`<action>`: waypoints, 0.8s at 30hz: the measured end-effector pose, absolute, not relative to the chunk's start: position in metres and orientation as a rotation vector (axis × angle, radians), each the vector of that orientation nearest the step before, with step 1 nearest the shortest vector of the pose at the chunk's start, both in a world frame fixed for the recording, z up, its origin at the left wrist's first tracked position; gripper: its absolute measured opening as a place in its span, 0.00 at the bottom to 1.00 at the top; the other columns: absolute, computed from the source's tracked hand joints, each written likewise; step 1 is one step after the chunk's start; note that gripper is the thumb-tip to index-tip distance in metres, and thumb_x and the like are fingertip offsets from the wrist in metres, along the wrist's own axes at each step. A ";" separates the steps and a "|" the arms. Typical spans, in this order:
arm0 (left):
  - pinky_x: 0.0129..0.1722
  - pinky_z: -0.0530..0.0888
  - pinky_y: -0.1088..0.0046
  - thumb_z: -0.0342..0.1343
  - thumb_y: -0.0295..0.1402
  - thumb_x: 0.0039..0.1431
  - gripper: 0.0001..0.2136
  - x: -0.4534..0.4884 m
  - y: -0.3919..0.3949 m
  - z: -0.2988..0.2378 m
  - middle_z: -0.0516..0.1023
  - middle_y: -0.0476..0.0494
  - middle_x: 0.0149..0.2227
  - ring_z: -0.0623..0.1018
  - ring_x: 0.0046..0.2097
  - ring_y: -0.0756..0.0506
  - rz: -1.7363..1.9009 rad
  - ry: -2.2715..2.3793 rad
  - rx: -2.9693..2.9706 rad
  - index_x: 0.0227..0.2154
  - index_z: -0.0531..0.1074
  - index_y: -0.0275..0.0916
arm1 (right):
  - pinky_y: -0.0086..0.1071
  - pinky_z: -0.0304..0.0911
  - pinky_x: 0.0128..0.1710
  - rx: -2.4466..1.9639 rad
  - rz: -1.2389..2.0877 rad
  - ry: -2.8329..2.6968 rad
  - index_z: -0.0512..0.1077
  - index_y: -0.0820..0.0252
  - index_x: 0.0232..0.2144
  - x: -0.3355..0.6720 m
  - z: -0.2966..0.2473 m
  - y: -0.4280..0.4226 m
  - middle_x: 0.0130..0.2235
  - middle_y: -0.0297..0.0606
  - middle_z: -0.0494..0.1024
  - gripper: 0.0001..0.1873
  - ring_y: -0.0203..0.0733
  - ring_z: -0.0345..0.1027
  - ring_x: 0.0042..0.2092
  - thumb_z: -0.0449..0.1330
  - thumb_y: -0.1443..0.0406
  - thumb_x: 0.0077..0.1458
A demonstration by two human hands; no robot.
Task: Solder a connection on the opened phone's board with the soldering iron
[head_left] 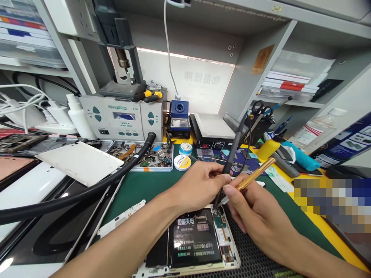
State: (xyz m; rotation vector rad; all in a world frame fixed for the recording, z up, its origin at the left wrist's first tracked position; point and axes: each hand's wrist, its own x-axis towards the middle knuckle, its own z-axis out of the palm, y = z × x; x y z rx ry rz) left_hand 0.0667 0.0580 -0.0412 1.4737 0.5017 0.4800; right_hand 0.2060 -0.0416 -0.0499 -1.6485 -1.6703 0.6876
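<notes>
An opened tablet (191, 241) with a black battery and a small green circuit board lies on a dark mesh mat at the bottom centre. My left hand (198, 185) is closed around a black soldering iron (232, 154), whose tip reaches down to the board at the tablet's top right corner. My right hand (255, 216) pinches a gold-coloured tool (255, 174), tweezers by the look of it, with its point meeting the same spot beside the iron tip.
A hot-air rework station (121, 117) stands at the back, its thick black hose (87, 191) crossing the left side. A parts tray (145, 156), solder reels (182, 162), a black heating plate (213, 129), a white back cover (78, 162) and a tool holder (259, 116) surround the green mat.
</notes>
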 end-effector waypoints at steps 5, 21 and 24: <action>0.25 0.55 0.74 0.51 0.31 0.64 0.10 0.067 0.059 -0.042 0.71 0.49 0.30 0.62 0.27 0.52 0.479 0.489 1.454 0.40 0.76 0.34 | 0.33 0.57 0.21 -1.657 0.710 -1.653 0.59 0.51 0.33 0.206 -0.051 -0.042 0.17 0.24 0.64 0.14 0.36 0.57 0.18 0.47 0.52 0.70; 0.27 0.58 0.76 0.51 0.28 0.65 0.08 0.068 0.058 -0.041 0.69 0.52 0.27 0.62 0.26 0.55 0.484 0.473 1.410 0.38 0.76 0.32 | 0.30 0.55 0.17 -1.622 0.666 -1.632 0.61 0.52 0.32 0.205 -0.052 -0.041 0.17 0.24 0.63 0.14 0.34 0.57 0.17 0.50 0.53 0.69; 0.26 0.57 0.76 0.51 0.28 0.65 0.09 0.068 0.058 -0.041 0.68 0.53 0.26 0.60 0.25 0.55 0.476 0.478 1.422 0.40 0.76 0.32 | 0.28 0.54 0.16 -1.601 0.684 -1.626 0.60 0.52 0.31 0.205 -0.054 -0.043 0.18 0.23 0.63 0.15 0.33 0.56 0.17 0.51 0.54 0.69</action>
